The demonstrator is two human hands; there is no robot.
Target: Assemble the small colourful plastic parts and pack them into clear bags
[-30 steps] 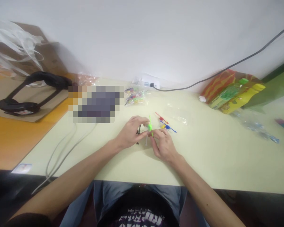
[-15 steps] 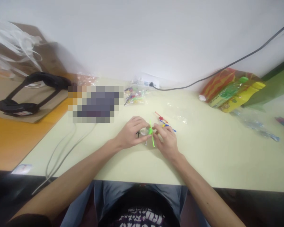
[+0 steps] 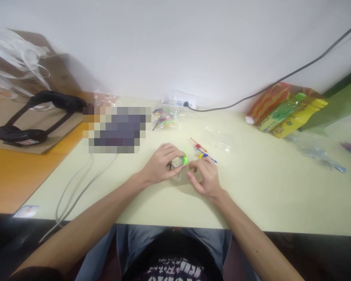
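Note:
My left hand [image 3: 163,164] pinches a bright green plastic piece [image 3: 185,160] between thumb and fingers. The piece has a round middle with a thin rod pointing up and away. Just to its right hovers my right hand [image 3: 205,176], thumb and fingers apart, with nothing visible between them. Under the left hand lie a black piece [image 3: 170,165] and a white piece [image 3: 179,175], both partly covered. Beyond the right fingers are a red arrow-tipped piece [image 3: 198,146], a blue one [image 3: 212,159] and a bit of yellow [image 3: 200,156].
A clear bag of coloured pieces [image 3: 166,119] lies behind the hands, near a power strip [image 3: 178,100] with a black cable [image 3: 236,104]. A blurred-out dark object [image 3: 119,128] lies left. Bottle-shaped packs [image 3: 283,113] and clear plastic wrapping [image 3: 316,152] are right; a black frame [image 3: 41,117] is far left.
My right hand has let go of the green piece, its thumb and fingers spreading apart. The green rod pointing towards me no longer shows. My left hand keeps its pinch.

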